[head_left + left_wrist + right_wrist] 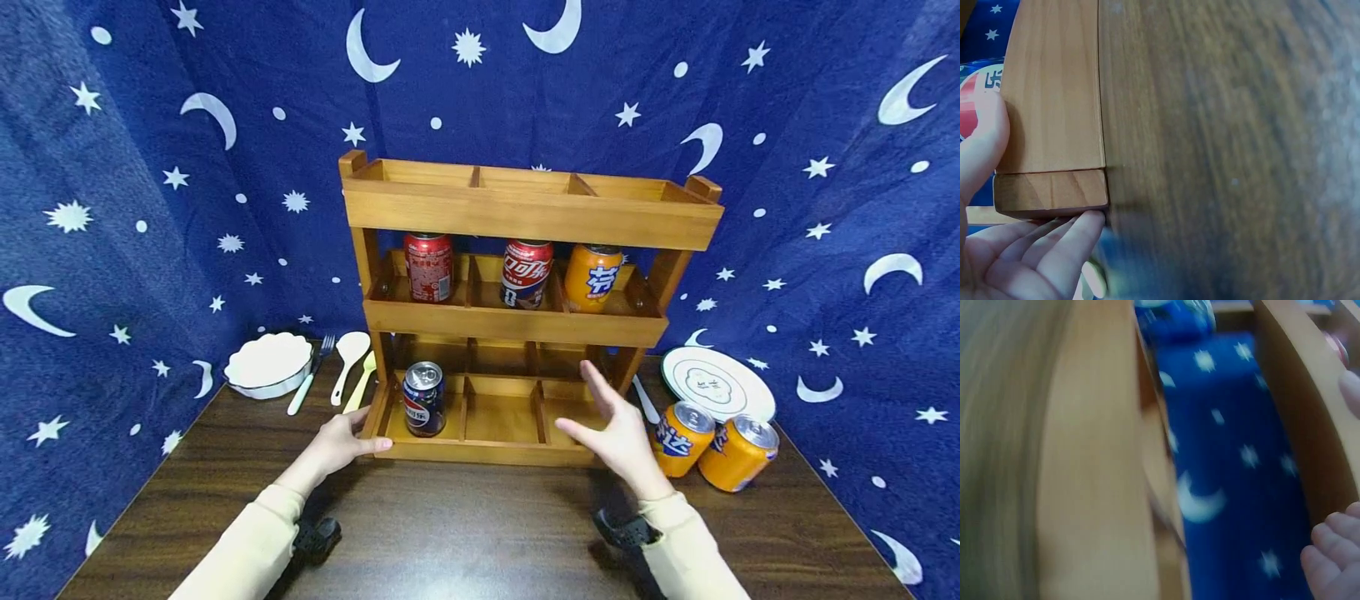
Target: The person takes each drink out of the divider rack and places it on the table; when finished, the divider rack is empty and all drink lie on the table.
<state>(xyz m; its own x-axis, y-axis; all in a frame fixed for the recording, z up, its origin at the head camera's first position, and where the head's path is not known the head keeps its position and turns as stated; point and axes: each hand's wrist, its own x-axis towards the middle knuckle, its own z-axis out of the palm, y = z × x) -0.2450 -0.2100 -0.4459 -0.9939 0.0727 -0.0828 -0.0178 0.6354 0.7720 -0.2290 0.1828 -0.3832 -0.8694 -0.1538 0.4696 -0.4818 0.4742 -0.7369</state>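
Observation:
A three-tier wooden rack stands in front of me, each tier split into compartments. My left hand grips its lower left corner. In the left wrist view the thumb lies over the front board and the fingers press the end. Close by, a dark blue Pepsi can stands upright in the bottom left compartment. Near the bottom right compartment my right hand is spread, holding nothing. The middle tier holds a red can, a red Coke can and an orange Fanta can.
Two orange Fanta cans stand at the right, before a white plate and a light-handled utensil. At the left lie a fluted white dish, a fork, a white spoon and a yellow-green spoon. Blue cloth hangs behind.

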